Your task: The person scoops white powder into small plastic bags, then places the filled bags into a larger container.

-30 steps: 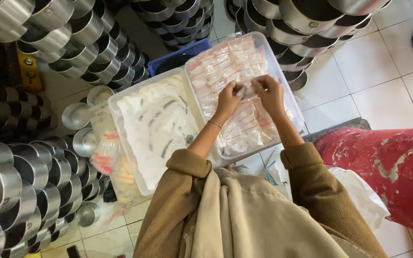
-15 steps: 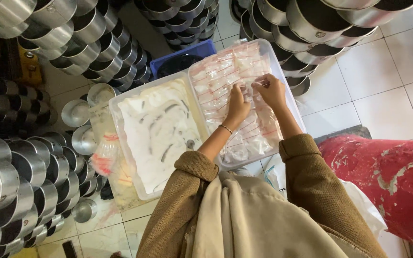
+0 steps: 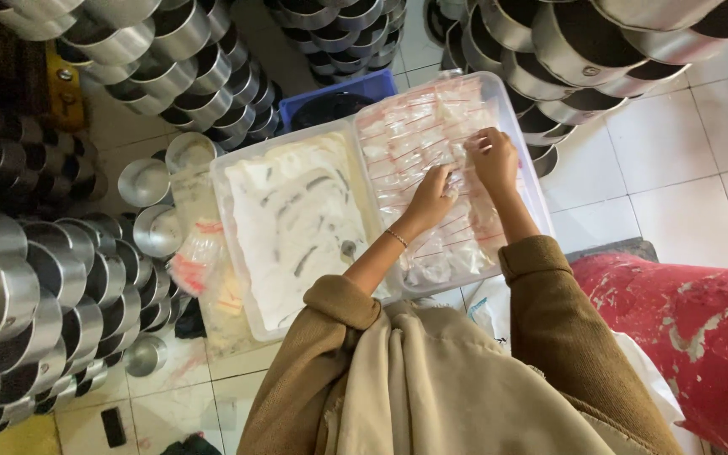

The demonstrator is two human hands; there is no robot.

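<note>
The head view looks down on two clear plastic trays set side by side on the tiled floor (image 3: 676, 152), and the right-hand tray (image 3: 522, 160) serves as the landmark. Both hands work inside it, over a heap of small clear bags with red strips (image 3: 414, 143). Compared with a second ago, when the two hands met close together near the middle of that tray, they now sit a little apart: the left hand (image 3: 433, 195) has dropped toward the near side of the tray, fingers curled down and pinching one of the small bags, while the right hand (image 3: 494, 157) stays farther in, fingers bent and closed on the top of what seems the same bag or its neighbour; the frame is too blurred to tell which. The pulling apart suggests a bag being handled between the hands rather than simply picked out. Left of the landmark tray, the other tray (image 3: 238, 253) holds white powdery material. Stacked metal pots (image 3: 35, 278) stand farther left, a blue crate (image 3: 330, 93) lies beyond it, and a red cloth (image 3: 684, 320) lies to its right.
</note>
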